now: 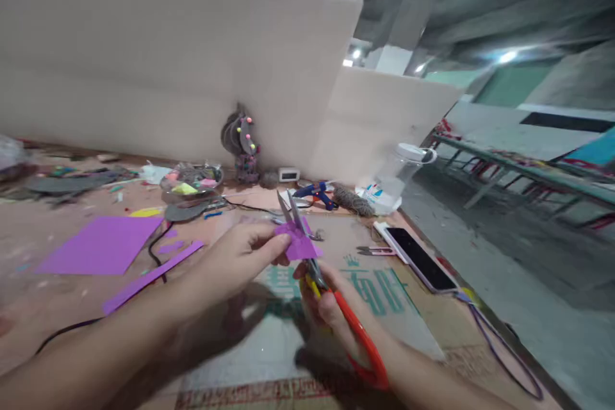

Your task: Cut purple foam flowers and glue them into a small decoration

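Between the thumb and fingers of my left hand point(262, 245) a small piece of purple paper point(298, 245) is pinched. My right hand point(339, 304) grips a pair of scissors point(368, 343) with red handles. The scissor blades are parted and point away from me, with the purple piece at them. Whether the blades are cutting into it I cannot tell. Both hands are above a printed cardboard sheet under a clear cover point(221, 359). To the left lie a large purple sheet point(98, 245) and a long purple strip point(151, 277).
Farther back stand a bowl of colourful scraps point(192, 182), a grey craft figure with small beads point(243, 141) and a blue glue gun point(314, 192). On the right are a phone point(423, 259), thread snips point(377, 250) and a clear jug point(401, 170). A pale board point(168, 64) closes off the back.
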`<state>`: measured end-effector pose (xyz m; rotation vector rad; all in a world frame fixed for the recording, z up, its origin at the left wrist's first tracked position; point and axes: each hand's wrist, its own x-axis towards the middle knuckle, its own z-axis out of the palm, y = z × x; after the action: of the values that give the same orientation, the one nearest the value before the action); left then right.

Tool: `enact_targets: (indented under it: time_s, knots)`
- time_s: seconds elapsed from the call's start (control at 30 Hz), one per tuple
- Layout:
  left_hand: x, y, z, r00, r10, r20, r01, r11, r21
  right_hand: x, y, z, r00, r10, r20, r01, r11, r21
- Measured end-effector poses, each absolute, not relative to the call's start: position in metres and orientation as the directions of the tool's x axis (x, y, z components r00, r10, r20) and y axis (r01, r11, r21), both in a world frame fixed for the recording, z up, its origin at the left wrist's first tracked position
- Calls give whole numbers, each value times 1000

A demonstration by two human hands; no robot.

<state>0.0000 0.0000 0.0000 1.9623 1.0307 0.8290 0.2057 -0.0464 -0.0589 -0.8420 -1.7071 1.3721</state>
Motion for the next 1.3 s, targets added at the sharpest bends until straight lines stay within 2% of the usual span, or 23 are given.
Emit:
enact_targets:
  time_s: [0.3, 0.63, 0.8, 1.3]
  knots:
    - [-4, 7, -7, 437, 870, 227, 344, -395, 852, 204, -46, -53, -483, 872, 83, -2, 94, -996]
    - [-5, 7, -5, 431, 856, 285, 340, -447, 828, 208, -42, -56, -461, 883, 89, 78, 140, -987]
    - [-6, 7, -6, 435, 835, 338, 346, -501, 793, 207, -42, -59, -464, 881, 88, 57, 129, -990]
    - [-5, 9, -5, 434, 841, 322, 343, -485, 805, 205, -41, -61, -461, 882, 96, 28, 123, -992]
